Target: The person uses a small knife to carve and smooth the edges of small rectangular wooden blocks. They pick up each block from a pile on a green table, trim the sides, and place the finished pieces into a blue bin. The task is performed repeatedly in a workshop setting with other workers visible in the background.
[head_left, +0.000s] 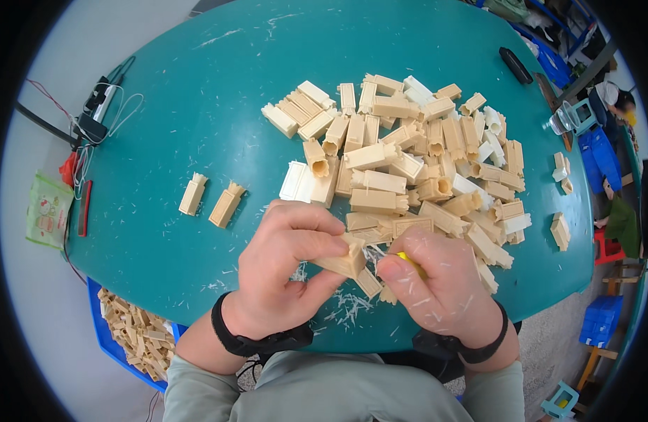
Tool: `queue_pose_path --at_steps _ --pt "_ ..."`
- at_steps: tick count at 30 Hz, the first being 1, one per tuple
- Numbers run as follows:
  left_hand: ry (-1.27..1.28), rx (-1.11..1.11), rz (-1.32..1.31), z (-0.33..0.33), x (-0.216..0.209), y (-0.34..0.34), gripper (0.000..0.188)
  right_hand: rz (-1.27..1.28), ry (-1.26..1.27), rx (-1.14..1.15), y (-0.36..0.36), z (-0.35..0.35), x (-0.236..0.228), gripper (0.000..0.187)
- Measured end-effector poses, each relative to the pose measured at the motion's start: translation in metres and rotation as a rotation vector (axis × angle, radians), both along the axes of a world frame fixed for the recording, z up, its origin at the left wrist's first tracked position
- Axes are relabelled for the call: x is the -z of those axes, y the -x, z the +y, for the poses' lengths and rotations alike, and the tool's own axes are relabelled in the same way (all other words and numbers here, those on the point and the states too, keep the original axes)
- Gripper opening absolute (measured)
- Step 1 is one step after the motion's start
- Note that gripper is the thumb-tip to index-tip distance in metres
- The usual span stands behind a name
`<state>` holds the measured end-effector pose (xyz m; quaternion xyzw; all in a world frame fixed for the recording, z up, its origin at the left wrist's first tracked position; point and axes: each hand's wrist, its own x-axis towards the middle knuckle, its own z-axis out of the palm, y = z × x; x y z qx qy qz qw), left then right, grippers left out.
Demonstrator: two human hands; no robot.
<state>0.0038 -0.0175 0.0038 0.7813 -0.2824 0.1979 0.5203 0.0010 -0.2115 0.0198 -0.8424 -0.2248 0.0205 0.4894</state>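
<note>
Step in hand looks like trimming: L hand has a beige block pinched btw thumb and fingers, and R hand is closed round a small tool w/ a yellow handle. The tool's metal end is at the block's R-hand end; contact or a slim gap, can't tell (its tip is lost among pale shavings). Judging by those bits, on the table and stuck to R hand too, it's prob. edge-scraping.

Next move, if it's another stroke, calls for L hand to hold the block firm & R hand to draw the edge lightly along the rim, w/ L fingers kept clear of the blade's path. Slip risk seems real, as the hands work so close tog.

Block's position: in L hand, between the two hands, in front of the torso, nearer L than R. Hands are apart from each other, only the block and tool bridging the gap. Pile of similar pcs lies just beyond both hands, spreading to the R. Two loose pcs stand off to L hand's left, well apart from the pile. Blue bin w/ more pcs sits lower L, beside the table.
</note>
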Motion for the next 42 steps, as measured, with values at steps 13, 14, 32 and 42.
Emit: queue_pose_path --at_steps 13,14,32,42 --pt "0.001 0.020 0.019 0.006 -0.009 -0.001 0.033 0.031 -0.001 0.104 -0.007 -0.003 -0.007 0.028" --pt "0.144 0.031 0.120 0.005 -0.008 0.000 0.034 0.045 -0.046 0.086 -0.006 -0.003 -0.008 0.027" --pt "0.408 0.426 0.653 -0.003 0.000 0.004 0.056 0.026 -0.119 0.051 0.000 -0.002 0.001 0.021" --pt "0.460 0.256 0.587 -0.006 -0.001 0.009 0.046 0.021 -0.153 0.053 0.001 -0.001 -0.004 0.023"
